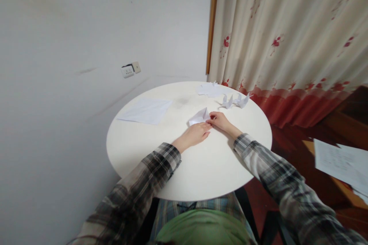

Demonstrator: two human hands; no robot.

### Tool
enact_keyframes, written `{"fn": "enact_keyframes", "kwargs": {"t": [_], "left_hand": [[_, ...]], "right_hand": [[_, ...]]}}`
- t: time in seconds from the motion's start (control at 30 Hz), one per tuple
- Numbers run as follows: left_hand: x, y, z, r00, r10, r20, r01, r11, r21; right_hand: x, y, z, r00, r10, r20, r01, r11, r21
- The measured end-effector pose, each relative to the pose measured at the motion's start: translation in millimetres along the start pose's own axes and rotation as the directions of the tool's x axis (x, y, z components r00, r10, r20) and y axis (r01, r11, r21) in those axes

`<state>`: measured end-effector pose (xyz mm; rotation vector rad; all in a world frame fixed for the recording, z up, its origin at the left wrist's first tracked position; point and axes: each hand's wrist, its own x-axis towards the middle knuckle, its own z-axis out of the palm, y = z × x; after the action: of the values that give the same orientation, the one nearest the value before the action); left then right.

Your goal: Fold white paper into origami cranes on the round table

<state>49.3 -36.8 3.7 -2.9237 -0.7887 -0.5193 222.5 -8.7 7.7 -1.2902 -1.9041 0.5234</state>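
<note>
A partly folded sheet of white paper (198,117) lies on the round white table (184,176), with one flap standing up at its right end. My left hand (195,134) rests flat along the near edge of this paper, fingers stretched out to the right. At the paper's right corner, my right hand (220,120) pinches its edge between thumb and fingers. The fingertips of both hands almost meet there. Part of the near edge is hidden under my left fingers.
Two folded paper cranes (226,102) stand beyond my right hand. Behind them lie more white paper pieces (209,89) near the far rim. Flat white sheets (148,110) lie at the left. A wall (57,84) borders the left side; a curtain (276,26) hangs behind.
</note>
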Motion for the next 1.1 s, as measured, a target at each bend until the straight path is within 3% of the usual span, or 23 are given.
{"fn": "enact_keyframes", "kwargs": {"t": [0.63, 1.1], "left_hand": [[-0.6, 2.9, -1.1, 1.000, -0.003, -0.026, -0.002, 0.986, -0.165], [-0.2, 2.6, -0.9, 0.998, 0.037, -0.049, -0.044, 0.989, -0.145]], "right_hand": [[-1.2, -13.6, -3.6, 0.955, -0.050, -0.292, 0.078, 0.993, 0.085], [-6.9, -28.1, -7.4, 0.889, -0.210, -0.407, 0.239, 0.971, 0.019]]}}
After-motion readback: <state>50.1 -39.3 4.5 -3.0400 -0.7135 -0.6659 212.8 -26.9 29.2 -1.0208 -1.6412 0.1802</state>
